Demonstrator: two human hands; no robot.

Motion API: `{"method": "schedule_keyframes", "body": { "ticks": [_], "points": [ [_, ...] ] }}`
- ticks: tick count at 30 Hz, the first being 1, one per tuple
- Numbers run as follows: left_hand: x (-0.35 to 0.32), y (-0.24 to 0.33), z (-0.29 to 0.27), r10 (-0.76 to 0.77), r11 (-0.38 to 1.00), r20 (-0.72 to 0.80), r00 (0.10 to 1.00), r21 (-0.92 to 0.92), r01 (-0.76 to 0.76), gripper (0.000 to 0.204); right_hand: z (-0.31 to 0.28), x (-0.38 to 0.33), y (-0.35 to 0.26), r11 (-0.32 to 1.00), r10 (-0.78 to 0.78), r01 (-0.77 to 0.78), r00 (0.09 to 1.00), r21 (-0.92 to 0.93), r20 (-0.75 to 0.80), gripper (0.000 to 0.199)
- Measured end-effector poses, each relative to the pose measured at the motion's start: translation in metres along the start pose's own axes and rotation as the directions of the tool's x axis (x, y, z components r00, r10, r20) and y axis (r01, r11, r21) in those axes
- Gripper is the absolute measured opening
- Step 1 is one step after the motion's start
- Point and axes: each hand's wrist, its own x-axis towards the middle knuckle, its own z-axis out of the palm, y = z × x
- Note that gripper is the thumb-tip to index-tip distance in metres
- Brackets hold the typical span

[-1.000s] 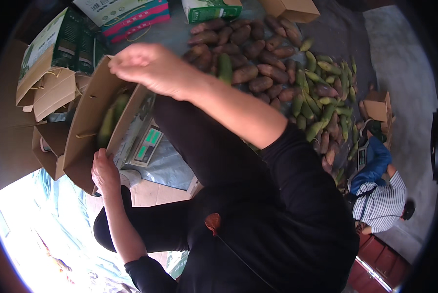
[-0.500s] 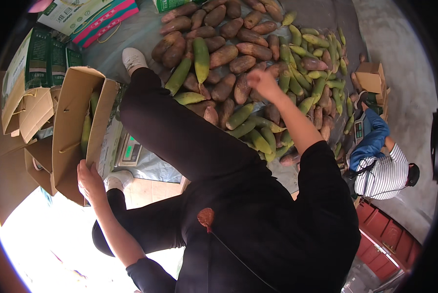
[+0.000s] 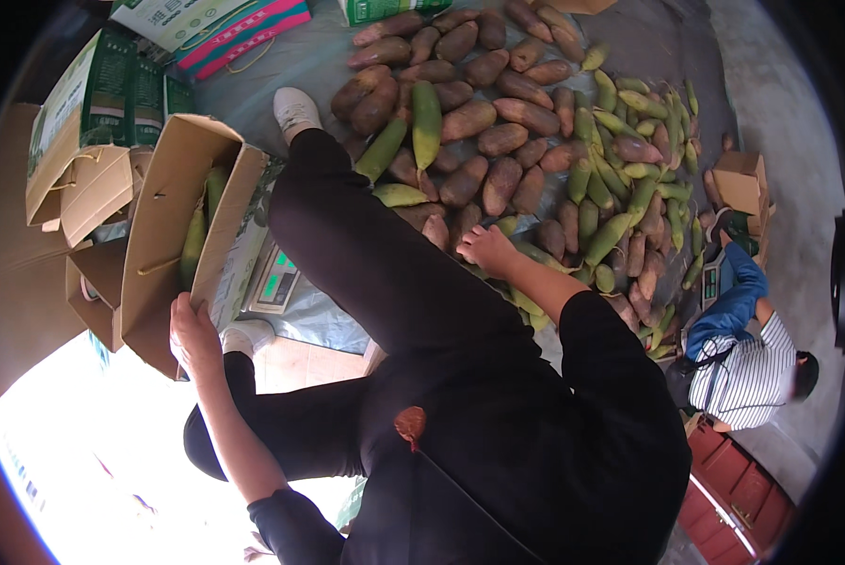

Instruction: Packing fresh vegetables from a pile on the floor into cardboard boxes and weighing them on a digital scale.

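My left hand (image 3: 194, 334) grips the near rim of an open, tall cardboard box (image 3: 159, 226) on the left. Inside that box, a long green radish (image 3: 193, 247) shows. My right hand (image 3: 486, 250) is low over the near edge of a spread of root vegetables, its fingers curled. A green radish (image 3: 507, 225) pokes out just beyond its knuckles; what the fingers hold, if anything, is hidden. Around it lie reddish-brown roots (image 3: 501, 185). A big green radish (image 3: 427, 122) rests on top of the spread, beyond my knee.
A digital scale (image 3: 273, 282) with a lit green display stands between the box and my leg. More green and white cartons (image 3: 97, 104) stand at the far left. At right, a co-worker in a striped shirt (image 3: 740, 377) sits near another scale (image 3: 711, 282) and a small cardboard box (image 3: 740, 184).
My right hand has come back toward me, from the middle of the roots to their near edge. My left hand stays on the box. The whole view has shifted slightly.
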Motion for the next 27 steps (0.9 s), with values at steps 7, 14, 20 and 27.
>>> {"method": "schedule_keyframes", "body": {
  "ticks": [7,14,20,27],
  "points": [
    [-0.001,0.002,-0.006,-0.022,1.000,0.025,0.999,-0.008,0.022,0.014,0.001,0.009,-0.001,1.000,0.000,0.000,1.000,-0.020,0.006,0.013],
    [0.001,0.001,-0.004,0.007,0.999,0.024,1.000,-0.038,-0.006,0.015,-0.003,-0.007,0.003,0.995,0.090,-0.093,0.989,-0.022,-0.116,0.006],
    [-0.003,-0.003,-0.008,-0.006,1.000,-0.015,1.000,-0.014,0.006,0.018,-0.060,-0.026,0.029,0.918,0.325,-0.219,0.893,0.331,-0.310,0.040],
    [0.002,0.004,-0.012,-0.007,1.000,0.035,0.999,0.009,0.006,0.015,-0.157,-0.024,0.040,0.590,0.600,-0.007,0.672,0.807,-0.433,0.046]
  ]
}}
